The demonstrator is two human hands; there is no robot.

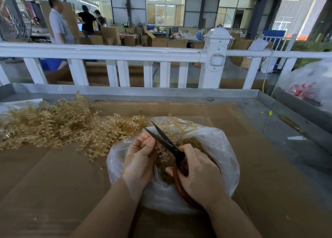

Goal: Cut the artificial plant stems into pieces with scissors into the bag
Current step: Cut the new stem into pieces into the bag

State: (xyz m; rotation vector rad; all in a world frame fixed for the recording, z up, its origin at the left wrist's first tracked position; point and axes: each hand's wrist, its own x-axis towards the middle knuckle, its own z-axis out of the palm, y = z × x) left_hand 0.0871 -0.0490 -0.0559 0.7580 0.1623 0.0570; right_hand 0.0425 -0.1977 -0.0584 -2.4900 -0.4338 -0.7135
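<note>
The clear plastic bag (215,142) lay open on the cardboard sheet (45,180), cut stem pieces (165,173) inside it. Over its mouth the right hand (201,176) gripped the red handles of the scissors (165,140), blades parted. The left hand (140,156), fingers curled, pinched a golden stem (159,151) beside the blades. Left of the bag sprawled the uncut stem pile (53,124). Beyond the bag stood a white railing (107,52).
</note>
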